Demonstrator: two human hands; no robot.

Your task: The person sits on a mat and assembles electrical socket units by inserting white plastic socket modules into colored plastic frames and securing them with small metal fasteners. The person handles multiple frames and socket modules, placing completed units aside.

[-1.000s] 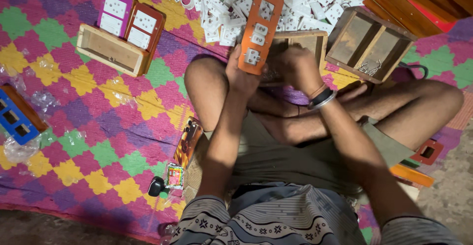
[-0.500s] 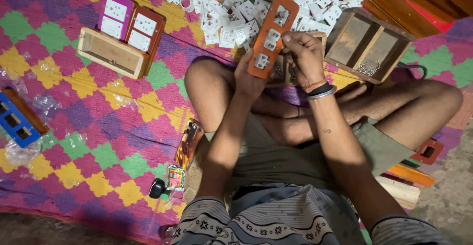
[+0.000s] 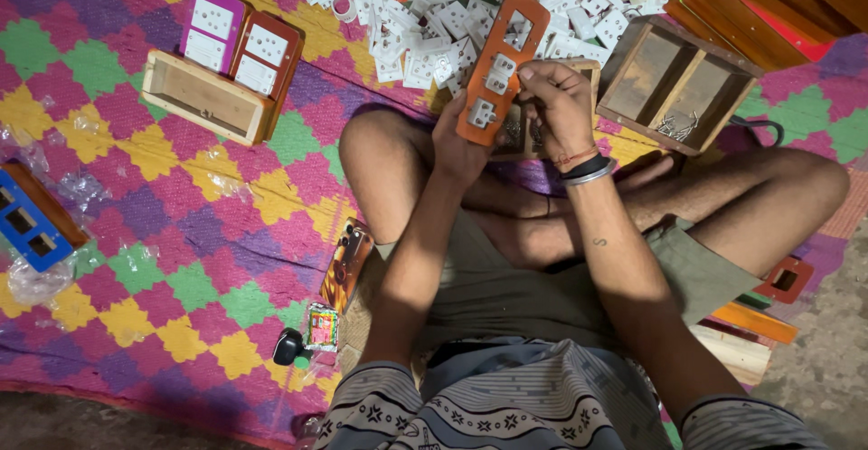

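My left hand (image 3: 459, 142) grips the lower end of a long orange switch plate (image 3: 503, 63) and holds it tilted above my crossed legs. The plate has several square cut-outs, some filled with white socket pieces. My right hand (image 3: 556, 106) pinches at a white piece set into the middle of the plate. Beneath both hands lies an open wooden box (image 3: 592, 72), mostly hidden by them.
A heap of white switch and socket parts (image 3: 434, 7) lies beyond the hands. A wooden two-compartment box (image 3: 676, 84) sits at right, stacked wooden boards (image 3: 768, 7) behind it. At left are a wooden box (image 3: 203, 97) with pink and brown plates, and a blue plate (image 3: 25, 224).
The orange plate has tilted and dropped slightly to the right. My right hand has moved from behind it onto its middle.
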